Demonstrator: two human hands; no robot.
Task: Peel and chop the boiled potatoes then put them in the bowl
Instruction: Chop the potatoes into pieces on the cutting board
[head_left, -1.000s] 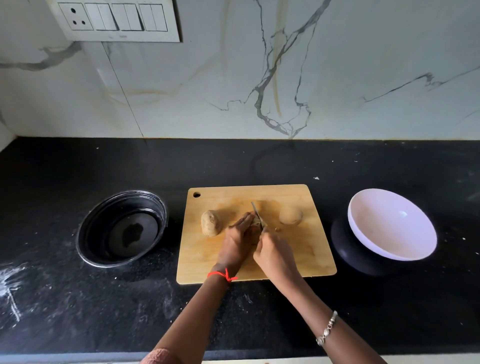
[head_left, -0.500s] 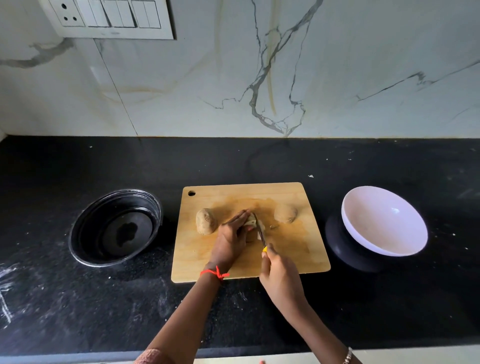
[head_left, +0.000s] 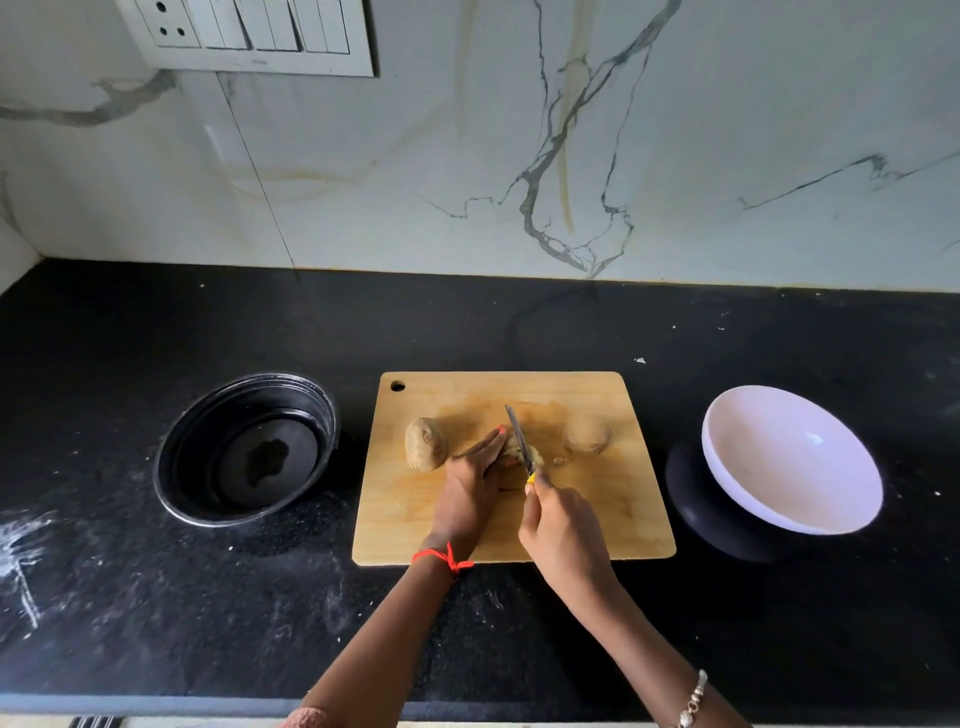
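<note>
Head view. Wooden cutting board (head_left: 597, 525) lies on a black counter (head_left: 156, 623) with three potatoes on it in a row. Left potato (head_left: 425, 444) and right potato (head_left: 586, 434) sit whole and brown-skinned, and neither hand touches them. Middle potato (head_left: 536, 457) is under the knife (head_left: 518, 436) near the board's centre, mostly covered by fingers.

Step in hand, by my reading: chopping the middle potato. The blade stands edge-down across it, tip pointing toward the wall. To do it well:
- Press the blade straight down without hard sawing, since boiled flesh likely crumbles.
- Draw the steadying fingertips back from the edge, as they lie just beside the blade.
- Cut even pieces that will lift cleanly.

Whether this potato is fully peeled is too small to tell. A yellowish patch shows right of the blade, and a small scrap (head_left: 560, 461) lies just beyond it.

Left hand (head_left: 470, 486): fingers laid out nearly straight, pressing on the potato's left side to steady it. The thumb is hidden. Red thread (head_left: 444, 556) at the wrist.

Right hand (head_left: 563, 530): curled tight round the knife handle, with only a yellow end showing above the knuckles. Bracelet (head_left: 693, 699) on that wrist.

White bowl (head_left: 753, 441) rests tilted on a black stand (head_left: 696, 504) right of the board, well apart from the potatoes, with no potato in it yet. Black round pan (head_left: 322, 415) sits left of the board.
</note>
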